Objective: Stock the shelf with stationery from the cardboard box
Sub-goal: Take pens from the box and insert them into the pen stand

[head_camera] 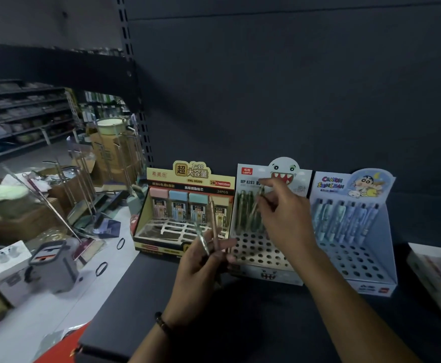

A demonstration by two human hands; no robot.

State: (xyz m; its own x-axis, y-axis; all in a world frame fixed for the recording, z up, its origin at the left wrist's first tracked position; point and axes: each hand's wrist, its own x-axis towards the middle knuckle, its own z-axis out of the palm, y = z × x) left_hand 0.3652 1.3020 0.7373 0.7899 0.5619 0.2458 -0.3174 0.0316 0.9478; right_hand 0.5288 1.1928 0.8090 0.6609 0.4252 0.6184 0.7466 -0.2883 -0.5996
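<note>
Dark shelf (140, 297) bears three display stands, and over the middle stand (262, 255) the right hand (285, 216) pinches one pen (258, 197), apparently to seat it in the back row — the left hand (201, 268) grips spare pens (213, 221) close by, ready to feed.

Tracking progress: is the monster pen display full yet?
No; the monster pen display holds pens only at the back, front holes empty.
</note>
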